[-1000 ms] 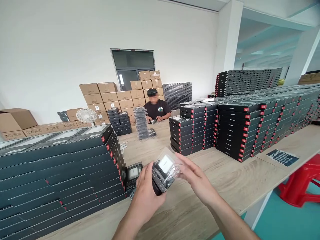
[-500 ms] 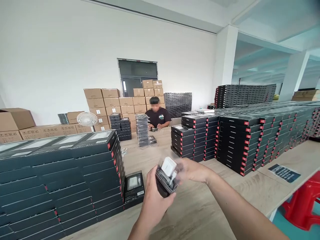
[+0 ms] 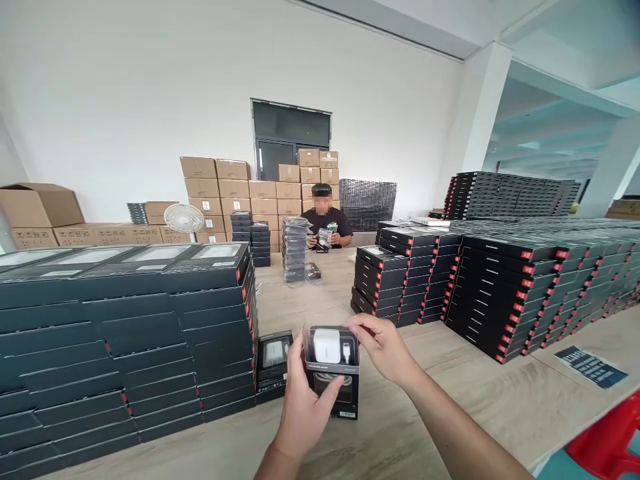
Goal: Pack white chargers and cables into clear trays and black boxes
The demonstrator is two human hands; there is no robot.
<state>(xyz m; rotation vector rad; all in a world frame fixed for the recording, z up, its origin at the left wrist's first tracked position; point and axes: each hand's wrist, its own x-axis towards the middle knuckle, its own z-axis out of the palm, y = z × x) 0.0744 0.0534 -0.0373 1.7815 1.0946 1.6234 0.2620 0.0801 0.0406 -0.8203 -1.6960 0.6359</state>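
Note:
My left hand (image 3: 311, 407) is wrapped around a black charger box (image 3: 350, 387), its thumb across the front. Through the clear upper part of the box, a white charger (image 3: 327, 347) and a white cable plug (image 3: 347, 352) can be seen. A coil of white cable shows lower down, partly behind my thumb. My right hand (image 3: 380, 347) pinches the clear plastic at the top right corner of the box. Left of my hands, a flat black box (image 3: 274, 363) with a window lies against the tall stack of black boxes (image 3: 150, 320).
More stacked black boxes (image 3: 493, 293) with red labels fill the right side. Across the table (image 3: 430, 413), a co-worker (image 3: 325, 220) holds a small package beside a plastic-wrapped stack (image 3: 296, 250). A printed sheet (image 3: 593, 365) lies near the right edge, above a red stool (image 3: 607, 443).
The charger box has turned from tilted to upright, its front now facing me. My right hand is now at its top corner. The co-worker has raised a package off the table.

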